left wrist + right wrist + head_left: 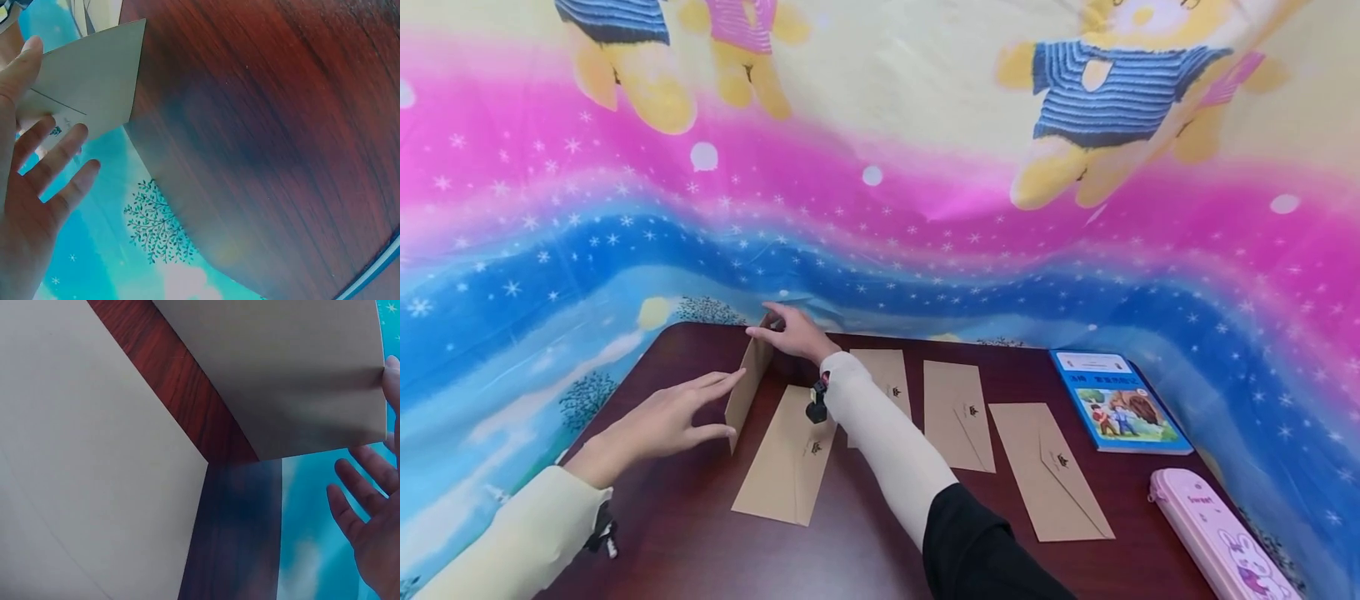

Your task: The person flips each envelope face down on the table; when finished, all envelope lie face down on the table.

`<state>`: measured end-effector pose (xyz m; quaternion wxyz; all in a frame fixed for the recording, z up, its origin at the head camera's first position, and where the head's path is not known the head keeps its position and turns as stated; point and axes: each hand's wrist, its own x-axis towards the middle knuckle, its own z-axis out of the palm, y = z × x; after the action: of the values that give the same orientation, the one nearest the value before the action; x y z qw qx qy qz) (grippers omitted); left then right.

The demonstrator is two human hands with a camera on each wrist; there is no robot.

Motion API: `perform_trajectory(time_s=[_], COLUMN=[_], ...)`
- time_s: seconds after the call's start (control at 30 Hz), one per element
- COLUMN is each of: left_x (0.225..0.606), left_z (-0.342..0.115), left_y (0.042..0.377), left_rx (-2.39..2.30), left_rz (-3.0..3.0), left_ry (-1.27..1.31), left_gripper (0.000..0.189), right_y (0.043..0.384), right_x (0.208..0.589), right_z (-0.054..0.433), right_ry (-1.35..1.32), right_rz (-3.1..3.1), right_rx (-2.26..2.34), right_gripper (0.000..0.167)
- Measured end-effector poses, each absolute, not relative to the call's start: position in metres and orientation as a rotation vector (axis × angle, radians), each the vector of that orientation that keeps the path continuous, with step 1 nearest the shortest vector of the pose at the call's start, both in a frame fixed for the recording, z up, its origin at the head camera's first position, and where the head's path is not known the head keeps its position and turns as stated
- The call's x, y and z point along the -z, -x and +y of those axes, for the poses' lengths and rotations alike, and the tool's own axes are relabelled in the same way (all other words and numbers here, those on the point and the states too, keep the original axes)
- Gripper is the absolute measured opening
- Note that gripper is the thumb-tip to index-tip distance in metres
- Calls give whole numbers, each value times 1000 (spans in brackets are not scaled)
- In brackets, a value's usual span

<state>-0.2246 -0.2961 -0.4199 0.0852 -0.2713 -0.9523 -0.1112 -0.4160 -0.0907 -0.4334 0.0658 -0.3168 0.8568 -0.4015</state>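
The head camera shows a plain brown paper envelope (748,392) standing on its long edge toward the left end of a dark reddish-brown wooden table (662,500), between a person's two hands. The left hand (666,417) is at its near end, fingers straight and thumb spread wide from them; the right hand (797,335) is at its far end, pinching the top between thumb and fingers. Just to the right lies a flat brown envelope with a small black crown print (775,467); farther right are a second flat envelope (887,367), partly behind the right forearm, a third flat envelope (957,408) and a fourth flat envelope (1045,467). Beyond them lie a blue-covered book with a colourful picture (1123,408) and a pink oblong pencil case with a rabbit print (1221,533). A pink, blue and cream printed fabric (880,225) rises behind the table. In the left wrist view, the left hand's fingers are spread loosely apart, the thumb over the upright envelope's face. In the right wrist view, the right thumb lies against that envelope's end edge, with the other fingers spread below it; a flat envelope fills the left side.
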Motion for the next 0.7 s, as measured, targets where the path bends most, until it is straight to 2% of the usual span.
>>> perform_trajectory(time_s=[0.07, 0.3, 0.7], left_x=[419, 417, 406], left_z=[-298, -298, -295], left_y=[225, 224, 225], left_rx=[317, 303, 266], left_rz=[-2835, -2838, -2842], left_ry=[810, 818, 851], left_gripper=[84, 83, 82], right_y=[416, 418, 424], right_x=[435, 452, 478], right_z=[-92, -93, -91], right_ry=[942, 895, 820], right_rz=[2591, 2636, 2601], right_rx=[1211, 1171, 1084], right_gripper=[72, 48, 41])
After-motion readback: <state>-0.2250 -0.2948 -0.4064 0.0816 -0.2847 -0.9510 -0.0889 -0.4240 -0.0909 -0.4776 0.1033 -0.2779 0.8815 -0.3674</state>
